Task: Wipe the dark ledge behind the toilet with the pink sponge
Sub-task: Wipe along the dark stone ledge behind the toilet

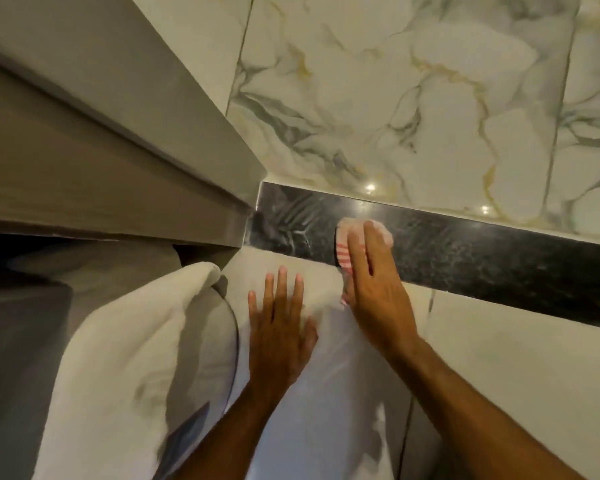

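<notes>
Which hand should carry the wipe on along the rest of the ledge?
Right. The right hand already presses the pink sponge on the dark ledge. The left hand lies flat and empty on the white surface below.

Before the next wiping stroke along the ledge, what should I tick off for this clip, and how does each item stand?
1. Sponge under the right hand: ok, the fingers lie flat over it.
2. Sponge on the dark ledge: ok, though its near end hangs over the front edge.
3. Left hand out of the sponge's way: ok, it lies flat on the pale surface below the ledge.
4. Ledge to the right free of things: ok.
5. Left end done: cannot tell; streaks show near the corner.
6. Towel off the ledge: ok, it hangs lower left.
</notes>
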`<state>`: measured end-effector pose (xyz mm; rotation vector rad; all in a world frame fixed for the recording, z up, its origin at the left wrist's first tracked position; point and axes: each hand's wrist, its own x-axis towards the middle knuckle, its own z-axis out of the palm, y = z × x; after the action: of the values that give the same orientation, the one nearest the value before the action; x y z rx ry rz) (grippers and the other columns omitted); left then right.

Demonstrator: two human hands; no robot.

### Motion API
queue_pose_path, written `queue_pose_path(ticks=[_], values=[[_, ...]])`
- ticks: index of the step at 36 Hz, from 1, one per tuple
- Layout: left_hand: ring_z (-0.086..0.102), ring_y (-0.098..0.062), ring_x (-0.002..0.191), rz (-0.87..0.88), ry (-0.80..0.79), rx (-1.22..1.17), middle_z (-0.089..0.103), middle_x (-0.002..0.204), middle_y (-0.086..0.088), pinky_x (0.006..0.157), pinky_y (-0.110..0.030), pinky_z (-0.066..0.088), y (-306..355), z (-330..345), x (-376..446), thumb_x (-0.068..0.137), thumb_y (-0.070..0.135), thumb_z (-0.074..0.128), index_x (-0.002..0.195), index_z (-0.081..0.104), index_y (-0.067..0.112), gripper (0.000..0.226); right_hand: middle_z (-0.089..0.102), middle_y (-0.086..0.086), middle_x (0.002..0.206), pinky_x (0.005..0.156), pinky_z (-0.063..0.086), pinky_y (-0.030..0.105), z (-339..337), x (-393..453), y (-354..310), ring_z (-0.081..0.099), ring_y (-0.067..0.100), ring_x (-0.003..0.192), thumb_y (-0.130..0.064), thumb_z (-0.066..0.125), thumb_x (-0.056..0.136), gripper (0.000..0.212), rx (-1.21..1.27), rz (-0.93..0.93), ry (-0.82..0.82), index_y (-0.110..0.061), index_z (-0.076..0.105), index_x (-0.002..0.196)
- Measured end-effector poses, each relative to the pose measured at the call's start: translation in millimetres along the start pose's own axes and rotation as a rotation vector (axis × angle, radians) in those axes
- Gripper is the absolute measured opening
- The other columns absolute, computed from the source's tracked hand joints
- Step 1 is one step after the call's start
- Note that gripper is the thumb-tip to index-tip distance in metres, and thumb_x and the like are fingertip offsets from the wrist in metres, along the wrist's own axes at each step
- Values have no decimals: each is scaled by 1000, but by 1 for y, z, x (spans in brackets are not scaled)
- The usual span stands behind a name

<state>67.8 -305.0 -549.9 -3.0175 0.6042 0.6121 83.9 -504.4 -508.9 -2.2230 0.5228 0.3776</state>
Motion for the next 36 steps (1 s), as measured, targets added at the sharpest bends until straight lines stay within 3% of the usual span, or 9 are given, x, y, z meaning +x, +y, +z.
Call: queue_pose_path(ticks=[3,7,12,16,20,25,27,33,36], values=[[17,-36,169,53,148,-38,17,183,-14,136,-64,15,-12,32,3,112,54,31,174,25,19,71,3,17,184,143,9,50,23,42,16,3,33,173,-33,39,117,69,-411,-254,122,-8,11,175],[19,-32,169,52,275,-82,25,181,-14,137,-61,14,-14,40,3,113,54,34,172,29,16,71,0,18,185,143,10,51,57,96,-30,1,33,174,-39,26,117,69,-439,-354,238,-7,7,176],[26,-35,166,-22,270,-101,33,176,-19,131,-66,30,-11,30,1,108,43,46,166,37,6,69,5,17,185,142,15,53,80,82,-51,4,34,173,-40,23,119,65,-506,-551,120,-8,13,176],[33,-39,163,-60,235,-88,35,174,-22,128,-68,36,-6,20,1,107,40,40,164,41,2,69,27,14,181,137,29,51,52,25,6,25,33,168,-30,61,110,70,-582,-629,98,-12,33,171],[28,-38,165,-72,231,-98,28,177,-20,132,-65,29,-8,20,0,106,39,38,166,38,2,71,10,15,185,139,25,58,24,27,26,11,34,173,-30,47,113,71,-587,-488,138,-11,18,175],[21,-36,168,-79,278,-108,24,179,-20,135,-62,24,-8,31,0,108,41,35,168,32,1,72,-2,15,186,142,12,53,52,88,-42,-1,32,174,-31,33,117,70,-406,-101,416,-9,3,176],[17,-35,169,-121,308,-114,20,180,-22,137,-59,18,-10,33,0,110,43,31,169,28,-1,74,-1,15,186,142,13,55,71,103,-65,0,33,174,-32,25,116,68,-373,-83,455,-10,3,176],[16,-35,169,-151,289,-74,18,180,-22,135,-61,25,-10,32,-1,113,42,20,170,26,-1,71,5,13,186,141,19,54,78,55,-29,5,30,174,-34,34,115,68,-593,-638,96,-14,12,177],[27,-40,165,-152,292,-73,27,177,-24,129,-66,35,-10,31,-3,111,38,28,167,34,-2,68,8,8,186,141,22,51,48,20,16,8,26,174,-38,32,114,68,-671,-664,40,-17,14,177]])
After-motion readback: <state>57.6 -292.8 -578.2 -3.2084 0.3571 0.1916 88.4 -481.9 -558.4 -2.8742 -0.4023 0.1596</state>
